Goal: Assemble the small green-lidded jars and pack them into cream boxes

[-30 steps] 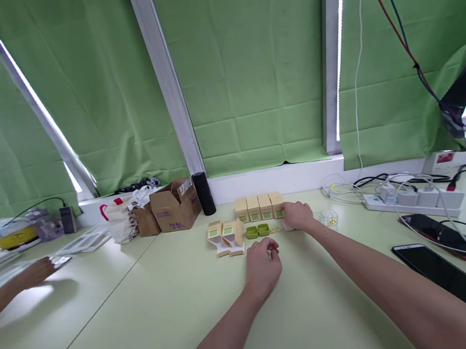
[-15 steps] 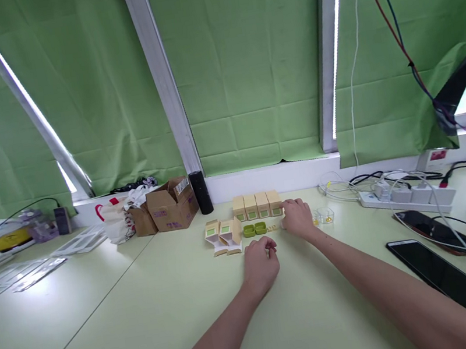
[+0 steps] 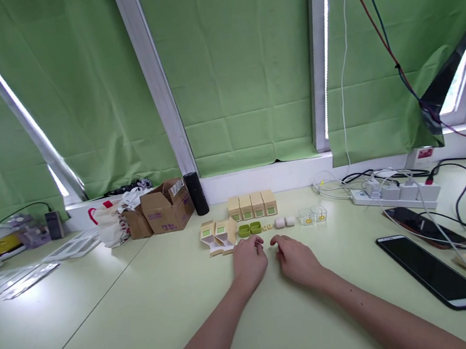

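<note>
My left hand (image 3: 250, 263) rests on the table with loosely bent fingers, open and holding nothing that I can see. Just beyond it lie two opened small cartons (image 3: 219, 234) and two green trays (image 3: 249, 229). My right hand (image 3: 297, 260) is beside it, a small gap between them; its fingers are bent but apart, with nothing visible in them. Past the right hand are tiny yellow pieces (image 3: 267, 227), two pale pink cylinders (image 3: 285, 221) and two clear cups (image 3: 312, 215) with yellow bits inside. Several tan boxes (image 3: 251, 206) stand upright in a row behind.
At the back left are a cardboard box (image 3: 168, 208), a cloth bag (image 3: 111, 224) and a black cylinder (image 3: 196, 193). On the right lie a power strip (image 3: 396, 198), loose cables, a dark device (image 3: 426, 226) and a tablet (image 3: 434, 269). Flat clear plastic pieces (image 3: 28, 279) lie far left.
My right hand has drawn back from beside the row of tan boxes to near my left hand. The pink cylinders now show. The view has shifted slightly.
</note>
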The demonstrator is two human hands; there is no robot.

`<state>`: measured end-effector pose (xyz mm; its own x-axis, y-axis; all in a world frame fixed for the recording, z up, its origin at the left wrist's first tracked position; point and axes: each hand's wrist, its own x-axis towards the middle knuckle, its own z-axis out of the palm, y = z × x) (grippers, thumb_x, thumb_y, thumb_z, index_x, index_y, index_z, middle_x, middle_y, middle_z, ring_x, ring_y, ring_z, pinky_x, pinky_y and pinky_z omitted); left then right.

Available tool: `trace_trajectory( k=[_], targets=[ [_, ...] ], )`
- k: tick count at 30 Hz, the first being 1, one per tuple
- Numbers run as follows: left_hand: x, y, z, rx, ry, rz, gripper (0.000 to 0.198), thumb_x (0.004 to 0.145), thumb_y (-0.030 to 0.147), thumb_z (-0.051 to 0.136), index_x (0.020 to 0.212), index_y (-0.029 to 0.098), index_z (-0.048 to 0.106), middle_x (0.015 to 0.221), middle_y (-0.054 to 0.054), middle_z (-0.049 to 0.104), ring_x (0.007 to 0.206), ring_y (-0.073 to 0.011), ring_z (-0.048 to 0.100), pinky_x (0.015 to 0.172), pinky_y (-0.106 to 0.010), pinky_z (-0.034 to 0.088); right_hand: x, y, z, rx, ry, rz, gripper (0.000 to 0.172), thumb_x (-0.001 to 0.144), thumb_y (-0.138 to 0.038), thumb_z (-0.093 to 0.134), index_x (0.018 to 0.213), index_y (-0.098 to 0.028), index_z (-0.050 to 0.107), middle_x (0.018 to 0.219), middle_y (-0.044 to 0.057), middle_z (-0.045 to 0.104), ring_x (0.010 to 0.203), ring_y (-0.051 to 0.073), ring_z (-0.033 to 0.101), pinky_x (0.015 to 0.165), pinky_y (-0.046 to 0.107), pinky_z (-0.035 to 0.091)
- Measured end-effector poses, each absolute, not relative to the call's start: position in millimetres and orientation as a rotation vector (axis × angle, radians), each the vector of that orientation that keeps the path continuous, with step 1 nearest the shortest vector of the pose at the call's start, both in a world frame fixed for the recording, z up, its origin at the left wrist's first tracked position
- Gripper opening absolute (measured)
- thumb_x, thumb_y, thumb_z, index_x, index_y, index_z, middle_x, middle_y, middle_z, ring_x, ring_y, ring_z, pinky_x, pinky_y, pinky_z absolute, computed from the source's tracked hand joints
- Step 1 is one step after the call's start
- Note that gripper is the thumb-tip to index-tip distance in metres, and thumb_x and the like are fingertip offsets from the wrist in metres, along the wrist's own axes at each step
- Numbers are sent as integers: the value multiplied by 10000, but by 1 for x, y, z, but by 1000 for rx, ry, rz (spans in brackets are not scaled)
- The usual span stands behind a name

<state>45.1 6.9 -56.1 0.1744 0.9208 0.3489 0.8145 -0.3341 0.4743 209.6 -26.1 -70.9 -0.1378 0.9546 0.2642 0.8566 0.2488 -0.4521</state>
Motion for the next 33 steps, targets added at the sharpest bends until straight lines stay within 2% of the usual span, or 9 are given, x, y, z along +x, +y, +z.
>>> trace_trajectory(
  k=[6,11,17,21,27,33],
  targets=[
    [39,17,-50,2373,1894,618,336,998,172,431,1244,226,653,1116,-76,780,1083,-247,710,889,-350,495,219,-26,-82,-1445,-2021,315,447,872,42,442,1197,-194,638,1112,85,658,996,214,667,866,303,478],
    [39,31,-45,2426,1945,462,383,990,185,446,1333,229,610,1080,-109,787,1006,-306,738,828,-388,507,224,-27,-80,-1401,-1987,385,425,900,-22,490,1259,-207,622,1246,100,583,906,190,670,842,313,512],
    [43,47,-45,2473,1982,336,346,980,208,470,1294,242,610,1030,-115,782,987,-306,736,817,-371,499,224,-34,-71,-1445,-2064,421,406,920,-104,545,1279,-280,617,1347,68,502,721,126,620,731,303,494],
    [47,51,-47,2487,1976,308,284,971,170,449,1184,213,631,987,-108,780,947,-288,738,796,-348,483,223,-37,-70,-1432,-2094,386,379,912,-87,543,1243,-259,614,1330,66,505,733,128,620,724,295,475],
    [51,52,-47,2472,1957,326,238,968,150,458,1133,196,622,977,-123,770,925,-284,732,786,-346,464,223,-37,-72,-1423,-2107,384,316,912,-76,528,1156,-254,620,1271,49,546,769,146,639,713,288,459],
    [51,39,-45,2477,1918,332,193,963,149,485,1066,190,642,961,-133,762,904,-287,730,784,-347,456,224,-35,-73,-1389,-2048,416,364,914,-71,530,1231,-242,588,1275,70,562,889,177,666,807,304,502]
  ],
)
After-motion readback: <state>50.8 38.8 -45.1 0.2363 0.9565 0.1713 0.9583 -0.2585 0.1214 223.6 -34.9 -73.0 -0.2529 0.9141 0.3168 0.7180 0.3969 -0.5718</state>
